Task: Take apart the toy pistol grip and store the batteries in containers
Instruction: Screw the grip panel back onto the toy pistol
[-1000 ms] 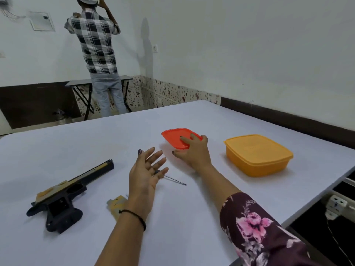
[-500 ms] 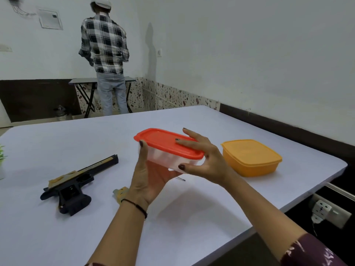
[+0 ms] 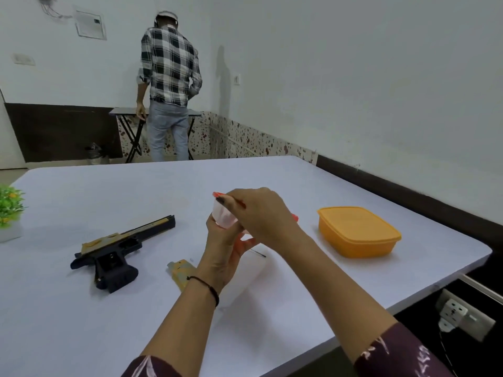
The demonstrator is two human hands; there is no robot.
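Observation:
A clear container [image 3: 224, 217] with a red lid is held above the table between both hands. My left hand [image 3: 223, 248] grips its body from below. My right hand [image 3: 258, 213] curls over the red lid and hides most of it. The black and gold toy pistol [image 3: 117, 248] lies on the white table [image 3: 81, 322] to the left. A yellow grip piece [image 3: 181, 270] lies beside my left wrist. A thin screwdriver [image 3: 258, 253] shows under my hands. An orange container [image 3: 356, 231] with its lid on sits to the right.
A small green plant in a white pot [image 3: 9, 213] stands at the table's left edge. A person in a checked shirt [image 3: 170, 85] stands with their back turned at a folding table by the far wall. A wall socket [image 3: 460, 317] with a plug is lower right.
My right hand took the red-lidded container off the table and my left hand came up under it. Both hands now hold it raised, with the right hand closed over the lid.

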